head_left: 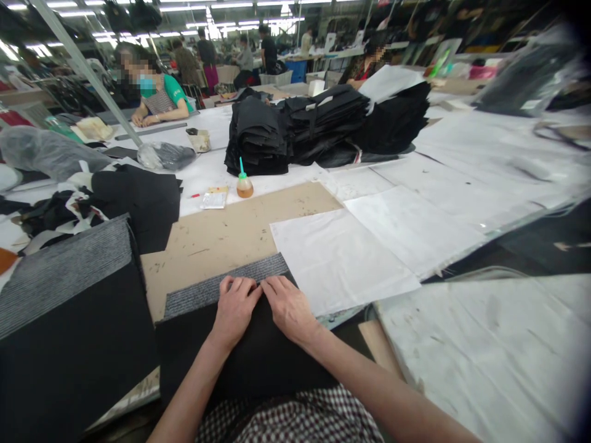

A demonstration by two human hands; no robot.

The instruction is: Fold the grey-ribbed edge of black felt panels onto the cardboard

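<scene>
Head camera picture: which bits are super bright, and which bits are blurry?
In the head view, the ceiling lights glare white; the plastic-wrapped bundle looks smeary; the top right corner goes dark; the left hand and right hand look fairly clear.

There are two foreground hands (236,311) (290,311), one green-tipped bottle (244,186)

Factory workshop | stacked black material (323,123) | green-sleeved worker (174,97) | ceiling tube lights (231,5) | long worktable (462,178)
</scene>
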